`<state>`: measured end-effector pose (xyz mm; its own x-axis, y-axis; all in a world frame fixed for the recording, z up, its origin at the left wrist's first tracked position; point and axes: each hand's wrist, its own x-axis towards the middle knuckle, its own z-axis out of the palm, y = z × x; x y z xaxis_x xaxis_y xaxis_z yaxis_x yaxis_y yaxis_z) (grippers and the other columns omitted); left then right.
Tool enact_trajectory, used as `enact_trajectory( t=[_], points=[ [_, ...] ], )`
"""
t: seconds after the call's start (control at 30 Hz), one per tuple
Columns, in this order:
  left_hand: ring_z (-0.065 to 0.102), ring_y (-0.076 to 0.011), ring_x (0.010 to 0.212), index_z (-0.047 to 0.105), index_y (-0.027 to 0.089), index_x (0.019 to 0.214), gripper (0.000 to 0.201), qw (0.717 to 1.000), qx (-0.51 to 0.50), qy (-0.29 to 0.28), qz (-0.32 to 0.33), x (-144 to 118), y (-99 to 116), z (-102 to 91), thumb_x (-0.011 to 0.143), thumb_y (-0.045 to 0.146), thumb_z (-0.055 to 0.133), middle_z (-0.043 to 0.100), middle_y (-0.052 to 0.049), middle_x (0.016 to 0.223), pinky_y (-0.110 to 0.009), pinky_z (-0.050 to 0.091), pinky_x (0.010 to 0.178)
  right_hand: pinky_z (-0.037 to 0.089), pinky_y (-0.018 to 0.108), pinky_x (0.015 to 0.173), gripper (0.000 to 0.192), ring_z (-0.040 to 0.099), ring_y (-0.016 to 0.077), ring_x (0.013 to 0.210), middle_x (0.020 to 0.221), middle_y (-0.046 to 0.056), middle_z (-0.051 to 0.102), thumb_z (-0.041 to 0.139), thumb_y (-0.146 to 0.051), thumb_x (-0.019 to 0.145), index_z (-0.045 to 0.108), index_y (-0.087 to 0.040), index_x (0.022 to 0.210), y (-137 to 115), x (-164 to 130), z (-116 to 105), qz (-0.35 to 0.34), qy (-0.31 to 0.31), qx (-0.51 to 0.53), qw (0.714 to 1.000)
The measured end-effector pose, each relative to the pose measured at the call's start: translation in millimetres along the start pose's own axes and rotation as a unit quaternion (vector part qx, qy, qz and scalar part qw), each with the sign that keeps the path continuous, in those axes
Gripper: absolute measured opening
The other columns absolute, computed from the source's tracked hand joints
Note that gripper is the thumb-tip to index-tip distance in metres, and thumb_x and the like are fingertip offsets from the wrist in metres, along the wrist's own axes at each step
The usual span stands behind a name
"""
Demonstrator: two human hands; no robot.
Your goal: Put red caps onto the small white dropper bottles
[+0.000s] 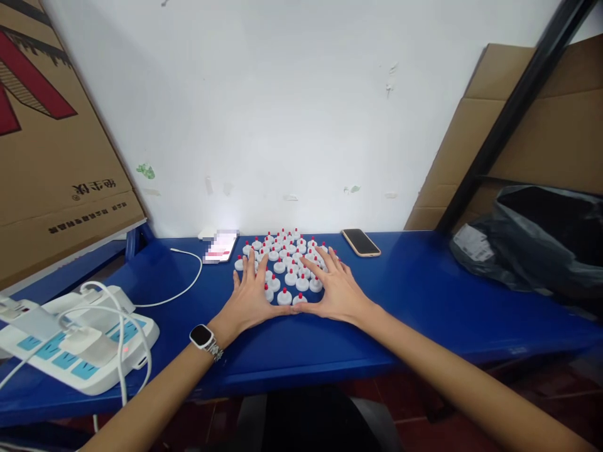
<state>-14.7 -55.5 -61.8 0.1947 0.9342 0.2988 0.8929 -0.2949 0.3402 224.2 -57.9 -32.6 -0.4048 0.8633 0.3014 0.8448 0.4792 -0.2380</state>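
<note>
Many small white caps with red tips (284, 297) stand close together on the blue table (405, 314). My left hand (249, 292) curves around their left and near side, fingers spread and pointing toward the wall. On the right, my right hand (336, 285) does the same, its spread fingers lying over and against some caps. Both thumbs reach inward and meet, or nearly meet, in front of the nearest caps. Neither hand grips a cap. A smartwatch (201, 336) and a bracelet are on my left wrist. Some caps are partly hidden by my fingers.
Behind the caps, a lit phone (221, 246) lies at the left and a dark-screened phone (360, 242) at the right. A white power strip (94, 370) with chargers and cables occupies the left end. A black plastic bag (518, 245) sits at the right by cardboard (471, 125).
</note>
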Motion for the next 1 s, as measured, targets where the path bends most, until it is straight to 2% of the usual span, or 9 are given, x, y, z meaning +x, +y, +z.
enact_trajectory(
  t=[0.2,0.3,0.57,0.63,0.73,0.83,0.93,1.0],
  points=[
    [-0.004,-0.0492,0.148,0.007,0.022,0.157,0.132,1.0,-0.005,0.01,-0.003,18,7,10.0,0.056,0.082,0.067,-0.009,-0.022,0.164,-0.073,0.013,0.111,0.026,0.065,0.109,0.096,0.011,0.0467,0.147,0.163,0.011,0.016,0.059,-0.079,0.071,0.033,-0.036,0.152,6,21,14,0.009,0.027,-0.017,0.999],
    [-0.005,-0.0477,0.148,0.01,0.017,0.156,0.132,1.0,-0.01,0.015,-0.013,34,13,16.5,0.057,0.083,0.066,-0.007,-0.024,0.163,-0.069,0.015,0.114,0.027,0.064,0.108,0.09,0.013,0.046,0.147,0.163,0.01,0.018,0.056,-0.078,0.075,0.035,-0.035,0.152,13,37,21,0.016,0.043,-0.026,0.999],
    [0.004,-0.0442,0.15,0.018,0.009,0.153,0.124,0.999,-0.011,0.022,-0.048,67,20,23.2,0.063,0.077,0.067,0.003,-0.028,0.162,-0.063,0.018,0.117,0.024,0.063,0.109,0.087,0.02,0.0422,0.145,0.159,0.013,0.028,0.047,-0.08,0.078,0.044,-0.028,0.148,29,75,29,0.037,0.065,-0.055,0.996],
    [0.004,-0.0441,0.15,0.017,0.008,0.154,0.125,0.999,-0.007,0.024,-0.048,67,20,21.5,0.063,0.079,0.065,0.001,-0.028,0.162,-0.062,0.02,0.116,0.021,0.063,0.11,0.087,0.021,0.0415,0.145,0.158,0.013,0.031,0.045,-0.081,0.078,0.045,-0.027,0.147,29,77,28,0.036,0.074,-0.057,0.995],
    [0.008,-0.0441,0.15,0.017,0.012,0.155,0.126,0.999,-0.002,0.03,-0.019,57,18,16.3,0.061,0.083,0.063,-0.002,-0.022,0.164,-0.061,0.026,0.115,0.012,0.065,0.113,0.086,0.02,0.0408,0.145,0.158,0.013,0.032,0.044,-0.081,0.079,0.045,-0.027,0.147,26,71,25,0.025,0.092,-0.067,0.993],
    [0.017,-0.0413,0.149,0.018,0.018,0.156,0.12,0.999,0.015,0.049,0.015,40,17,8.4,0.065,0.085,0.058,0.003,-0.018,0.165,-0.059,0.03,0.113,0.006,0.066,0.113,0.086,0.016,0.0413,0.147,0.158,0.011,0.031,0.046,-0.08,0.079,0.043,-0.029,0.148,21,56,22,0.012,0.105,-0.079,0.991],
    [0.016,-0.04,0.149,0.019,0.019,0.156,0.114,0.995,0.051,0.083,0.016,24,15,2.4,0.069,0.085,0.053,0.009,-0.018,0.164,-0.062,0.026,0.114,0.006,0.071,0.111,0.091,0.008,0.0448,0.148,0.16,0.012,0.026,0.049,-0.081,0.076,0.038,-0.031,0.151,17,41,22,0.032,0.089,-0.072,0.993],
    [0.007,-0.0432,0.15,0.019,0.016,0.156,0.118,0.992,0.076,0.104,-0.011,20,12,1.8,0.067,0.086,0.054,0.007,-0.021,0.164,-0.068,0.017,0.114,0.007,0.075,0.107,0.093,0.001,0.0471,0.148,0.163,0.011,0.018,0.051,-0.081,0.075,0.033,-0.033,0.153,16,37,25,0.053,0.073,-0.059,0.994]
  ],
)
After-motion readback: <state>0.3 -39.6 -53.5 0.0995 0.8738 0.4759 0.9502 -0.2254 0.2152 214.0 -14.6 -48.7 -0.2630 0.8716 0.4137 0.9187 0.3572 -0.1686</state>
